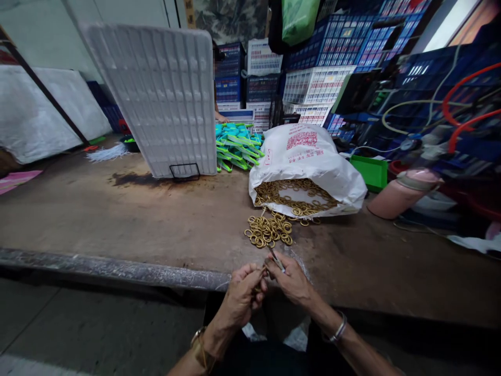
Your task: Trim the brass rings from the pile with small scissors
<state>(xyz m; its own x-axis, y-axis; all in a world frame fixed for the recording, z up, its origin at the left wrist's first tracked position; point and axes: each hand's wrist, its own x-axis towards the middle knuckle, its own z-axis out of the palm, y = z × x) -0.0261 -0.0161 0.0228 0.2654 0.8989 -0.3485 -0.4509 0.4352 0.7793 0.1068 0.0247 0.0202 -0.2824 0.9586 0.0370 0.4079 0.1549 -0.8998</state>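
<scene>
1. Pinching what looks like a brass-coloured ring [257, 288]: L hand [243, 292], thumb & fingers pressed together, just off the near edge of the worktable [188, 219]. Exact grip's too small to tell.
2. R hand [290, 278] right beside it, fingers closed round a slim metal tool [277, 259], tip toward the far side. Fingertips of both hands touching, or v. nearly.
3. Just beyond, a loose pile of rings [268, 230]. Progress check: prob. one piece mid-work, plenty to go; can't tell which, if any, are done.
4. Far side of pile, a bit R: white sack [305, 151] on its side, mouth facing near, lots more inside & some at the lip. Bulk's prob. left, imo.
5. Far, L of sack: green-and-teal pieces [238, 149], heaped; finished or not, unclear. Co-worker's hand [222, 118] behind 'em.
6. Farther L, white ridged panel [156, 99] standing tilted; stacked crates [319, 83] at far back.
</scene>
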